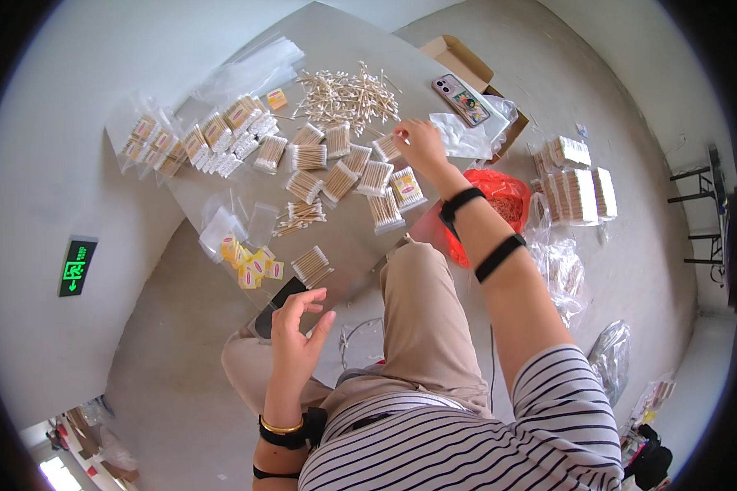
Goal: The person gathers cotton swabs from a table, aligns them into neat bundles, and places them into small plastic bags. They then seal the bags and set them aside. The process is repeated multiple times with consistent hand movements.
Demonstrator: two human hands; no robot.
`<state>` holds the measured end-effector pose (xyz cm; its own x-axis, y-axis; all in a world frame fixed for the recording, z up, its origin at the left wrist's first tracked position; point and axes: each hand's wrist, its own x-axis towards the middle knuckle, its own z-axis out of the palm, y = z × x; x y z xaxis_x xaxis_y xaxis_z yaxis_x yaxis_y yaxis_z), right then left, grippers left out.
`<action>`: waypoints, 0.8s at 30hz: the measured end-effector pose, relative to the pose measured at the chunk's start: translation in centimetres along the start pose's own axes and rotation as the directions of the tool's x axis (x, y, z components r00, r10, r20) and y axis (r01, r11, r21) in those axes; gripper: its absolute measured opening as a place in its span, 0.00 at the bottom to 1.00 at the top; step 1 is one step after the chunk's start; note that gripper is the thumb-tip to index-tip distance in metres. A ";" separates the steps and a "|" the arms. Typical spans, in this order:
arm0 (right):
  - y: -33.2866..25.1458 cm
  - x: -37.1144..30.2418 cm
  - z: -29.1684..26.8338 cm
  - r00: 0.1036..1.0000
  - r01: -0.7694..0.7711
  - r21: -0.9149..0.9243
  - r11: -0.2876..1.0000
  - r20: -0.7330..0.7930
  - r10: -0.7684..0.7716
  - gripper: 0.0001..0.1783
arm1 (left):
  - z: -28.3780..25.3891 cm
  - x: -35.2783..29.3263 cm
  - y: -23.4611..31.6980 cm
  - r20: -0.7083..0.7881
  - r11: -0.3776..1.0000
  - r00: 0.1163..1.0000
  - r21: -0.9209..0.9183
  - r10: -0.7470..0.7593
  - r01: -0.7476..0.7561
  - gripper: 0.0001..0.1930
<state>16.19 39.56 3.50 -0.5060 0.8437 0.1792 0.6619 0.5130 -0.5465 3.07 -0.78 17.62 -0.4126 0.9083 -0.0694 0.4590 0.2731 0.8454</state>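
My right hand (420,146) reaches across the table, its fingers curled at the end of a small bag of cotton swabs (385,148). Lower left, my left hand (296,329) hangs in the air before the table's near edge, fingers apart and holding nothing. Just beyond it lies a bundle of cotton swabs (312,267). Several more bagged bundles (340,178) cover the middle of the table, one with a yellow card (405,188) in front. A smaller pile of swabs (300,217) lies nearer me. Loose swabs (348,96) are heaped at the back.
Yellow cards (252,263) and clear bags (221,231) lie at the table's left edge. Packed swabs (221,139) stand in rows behind. A phone (462,100) rests at the back right near a cardboard box (458,59). A red bag (499,199) and stacked swab packs (571,195) are to the right.
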 end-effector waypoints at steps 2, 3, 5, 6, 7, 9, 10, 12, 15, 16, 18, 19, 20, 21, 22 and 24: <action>-0.4 2.2 3.0 0.999 0.004 -0.121 0.993 -0.041 -0.009 0.12 | -0.3 0.1 -1.0 -0.007 0.998 0.998 0.005 -0.058 0.058 0.18; -0.6 3.0 4.2 0.998 0.006 -0.181 0.983 -0.060 -0.017 0.13 | -0.4 0.1 -1.5 -0.011 0.996 0.996 0.006 -0.088 0.088 0.17; -0.2 4.5 5.5 0.997 -0.071 -0.300 0.951 -0.034 0.063 0.13 | -0.4 0.3 -2.7 0.016 0.993 0.992 0.003 -0.122 0.122 0.17; 0.2 5.3 6.2 0.995 -0.095 -0.355 0.930 -0.031 0.090 0.13 | -0.4 0.3 -3.3 0.028 0.989 0.989 0.007 -0.145 0.145 0.17; 0.1 5.5 6.9 0.993 -0.113 -0.408 0.906 -0.023 0.114 0.12 | -0.3 0.1 -4.0 0.029 0.990 0.989 0.002 -0.143 0.143 0.17; 0.0 5.6 6.1 0.996 -0.054 -0.366 0.929 -0.087 0.023 0.11 | 0.1 0.0 -5.4 0.023 0.988 0.988 -0.007 -0.154 0.154 0.17; -0.5 5.1 4.9 0.995 -0.005 -0.282 0.959 -0.092 -0.022 0.09 | 0.2 -0.1 -5.9 0.027 0.990 0.989 0.007 -0.142 0.142 0.17; -2.7 3.0 2.3 0.990 0.106 -0.120 0.987 -0.077 -0.116 0.07 | 0.9 0.7 -6.6 0.060 0.994 0.993 0.036 -0.101 0.099 0.17; -7.5 -1.9 1.4 0.944 0.322 0.148 0.935 0.020 -0.328 0.04 | 2.1 0.8 -7.8 0.091 0.994 0.993 0.084 -0.080 0.073 0.16; -9.6 -3.9 2.2 0.912 0.375 0.253 0.892 0.075 -0.404 0.04 | 2.6 0.8 -8.0 0.099 0.993 0.992 0.100 -0.075 0.065 0.16; -13.0 -7.3 4.3 0.795 0.482 0.291 0.827 0.252 -0.552 0.03 | 3.1 0.6 -8.1 0.108 0.990 0.992 0.134 -0.062 0.047 0.15; -14.0 -8.0 5.5 0.779 0.487 0.272 0.830 0.294 -0.554 0.03 | 3.4 0.5 -7.9 0.120 0.991 0.990 0.126 -0.067 0.052 0.15; -14.8 -8.7 6.9 0.763 0.492 0.253 0.833 0.335 -0.553 0.03 | 3.6 0.3 -7.8 0.134 0.991 0.988 0.120 -0.072 0.056 0.15; -15.6 -9.3 8.2 0.741 0.502 0.240 0.831 0.376 -0.556 0.03 | 3.5 -0.1 -7.7 0.141 0.991 0.987 0.115 -0.081 0.065 0.15; -16.2 -9.4 9.2 0.716 0.530 0.212 0.821 0.408 -0.567 0.03 | 3.6 -0.6 -8.0 0.125 0.992 0.989 0.110 -0.076 0.063 0.15; -16.8 -9.0 10.9 0.665 0.585 0.156 0.796 0.469 -0.581 0.02 | 3.8 -1.7 -8.8 0.095 0.994 0.993 0.099 -0.064 0.055 0.16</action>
<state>3.57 21.59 2.14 -0.9805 0.1890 0.0529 0.1445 0.8775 -0.4573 2.75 -3.48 8.27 -0.3645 0.9148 -0.1738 0.5114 0.3526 0.7836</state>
